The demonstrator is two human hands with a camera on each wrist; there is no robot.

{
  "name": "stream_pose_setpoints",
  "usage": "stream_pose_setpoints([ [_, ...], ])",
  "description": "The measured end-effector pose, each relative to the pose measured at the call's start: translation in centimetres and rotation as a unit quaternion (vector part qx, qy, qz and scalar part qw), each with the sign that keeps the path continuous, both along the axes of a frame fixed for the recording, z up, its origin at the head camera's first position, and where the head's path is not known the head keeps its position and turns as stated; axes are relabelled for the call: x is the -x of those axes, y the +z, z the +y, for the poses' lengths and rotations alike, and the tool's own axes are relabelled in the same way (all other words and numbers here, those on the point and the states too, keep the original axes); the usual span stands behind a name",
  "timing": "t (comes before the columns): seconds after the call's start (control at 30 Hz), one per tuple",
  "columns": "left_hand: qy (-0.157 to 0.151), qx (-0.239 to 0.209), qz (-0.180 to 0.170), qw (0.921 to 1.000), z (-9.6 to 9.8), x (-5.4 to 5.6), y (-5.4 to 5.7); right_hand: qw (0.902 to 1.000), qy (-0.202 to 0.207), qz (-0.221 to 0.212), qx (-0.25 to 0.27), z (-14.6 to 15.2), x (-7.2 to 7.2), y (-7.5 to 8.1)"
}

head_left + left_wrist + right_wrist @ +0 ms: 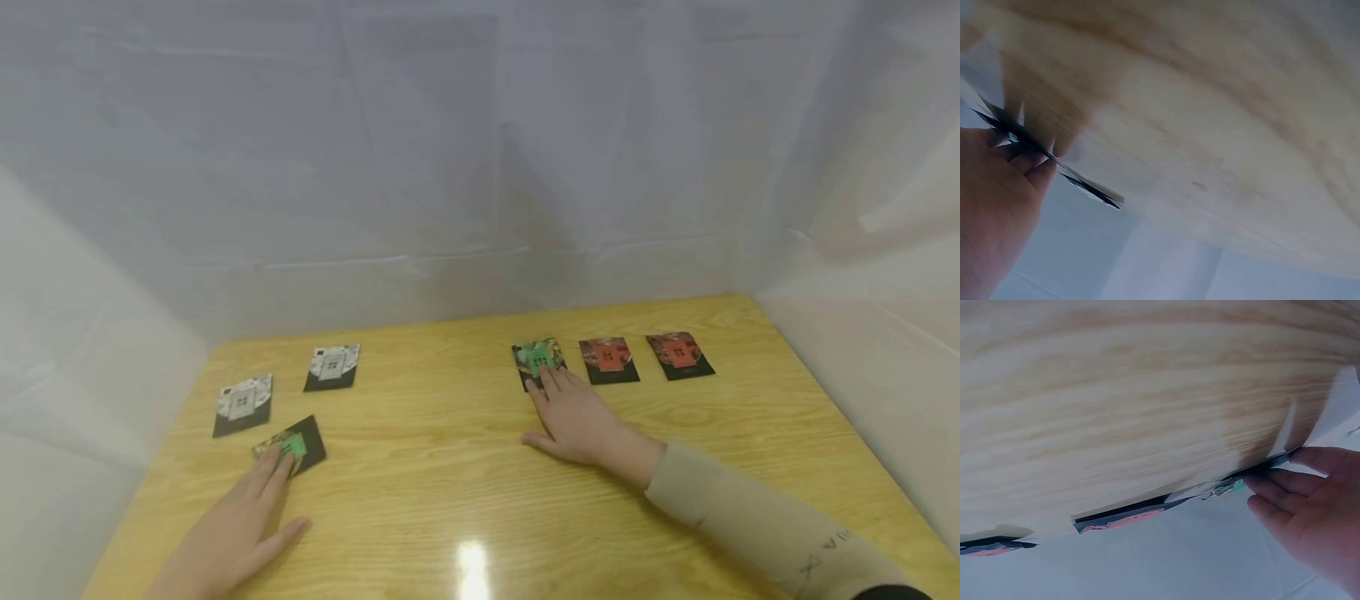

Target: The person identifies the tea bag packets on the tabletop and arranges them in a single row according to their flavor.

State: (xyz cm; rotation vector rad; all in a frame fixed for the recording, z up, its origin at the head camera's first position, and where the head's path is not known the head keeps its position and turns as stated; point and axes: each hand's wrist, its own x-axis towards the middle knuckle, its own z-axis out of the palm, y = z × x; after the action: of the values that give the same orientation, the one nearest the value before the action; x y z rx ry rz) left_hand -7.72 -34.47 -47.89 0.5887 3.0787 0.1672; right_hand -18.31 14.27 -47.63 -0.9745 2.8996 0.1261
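My left hand [240, 521] reaches in from the lower left, its straight fingers resting on a flat green-and-black packet [311, 442] that lies tilted on the table. At the back, right of centre, the extended fingers of my right hand [573, 417] touch the lower part of another green-and-black packet [531, 352]. Right of it lie a red-and-black packet [609, 360] and a second red packet [680, 356]. The fingertips of the left hand [1004, 181] meet the packet's surface in the left wrist view; the right wrist view shows the right hand [1310, 500] at its green packet's edge.
Two white-and-black packets lie at the left, one [243, 404] near the table's left edge and the other [333, 367] farther back. The wooden table [435, 467] is enclosed by pale sheeting [420, 167] behind and at both sides.
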Motion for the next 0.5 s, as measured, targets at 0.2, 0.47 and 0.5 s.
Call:
stream_pose_setpoints([
  [0.2, -0.020, 0.009, 0.008, 0.9997, 0.7, 0.7, 0.1, 1.0000, 0.000, 0.000, 0.002, 0.0, 0.0, -0.1],
  [0.47, -0.049, 0.013, 0.026, 0.9984, 2.0, 1.9, 0.3, 1.0000, 0.001, 0.004, 0.006, 0.0, -0.1, -0.1],
  [0.5, -0.055, 0.014, 0.028, 0.9980, 2.2, 2.1, 0.3, 1.0000, 0.001, 0.004, 0.005, 0.0, -0.1, -0.1],
])
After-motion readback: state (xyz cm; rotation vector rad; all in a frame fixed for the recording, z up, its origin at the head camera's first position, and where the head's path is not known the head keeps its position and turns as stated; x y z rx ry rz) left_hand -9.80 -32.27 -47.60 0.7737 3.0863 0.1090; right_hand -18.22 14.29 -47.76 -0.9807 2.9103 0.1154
